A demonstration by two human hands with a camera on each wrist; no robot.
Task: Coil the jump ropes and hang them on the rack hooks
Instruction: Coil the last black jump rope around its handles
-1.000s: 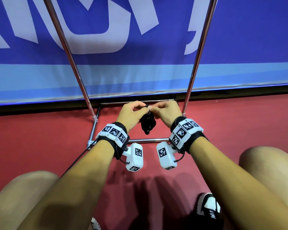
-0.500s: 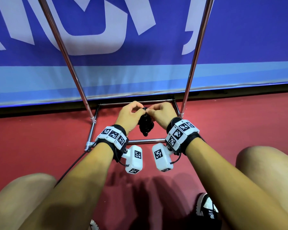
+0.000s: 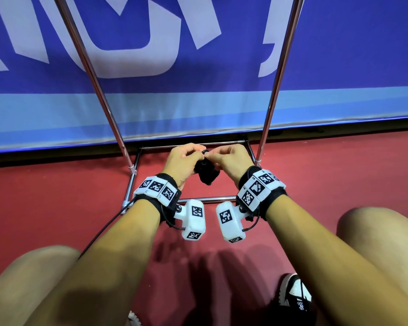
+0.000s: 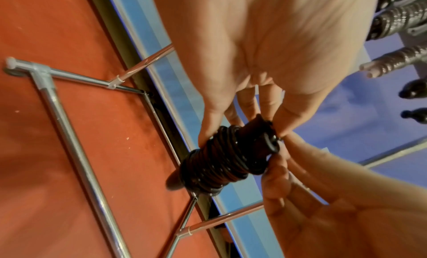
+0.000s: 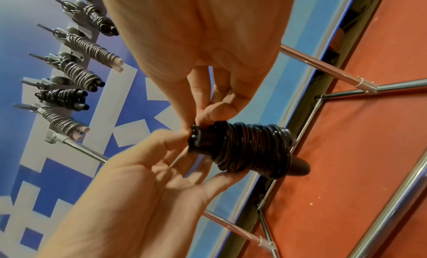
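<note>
A black jump rope [image 3: 205, 171], coiled tightly round its own handles, hangs low between my two hands above the rack's base. My left hand [image 3: 186, 158] pinches the bundle's upper end, with thumb and fingers curled round the coils [image 4: 226, 159]. From the other side my right hand [image 3: 226, 158] pinches the same top end [image 5: 196, 139], its thumb under the coils. The lower handle tip [image 5: 300, 168] sticks out below the windings. Which strand the fingertips hold is hidden.
The chrome rack's two uprights [image 3: 99, 90] rise either side of my hands, and its base frame [image 3: 130, 191] lies on the red floor. Several coiled ropes [image 5: 76, 73] hang on hooks overhead. A blue banner [image 3: 339, 67] stands behind. My knees and a shoe [image 3: 295, 295] are near.
Both hands stay on the top end of the bundle and have drifted slightly up and away from me. The grip looks the same.
</note>
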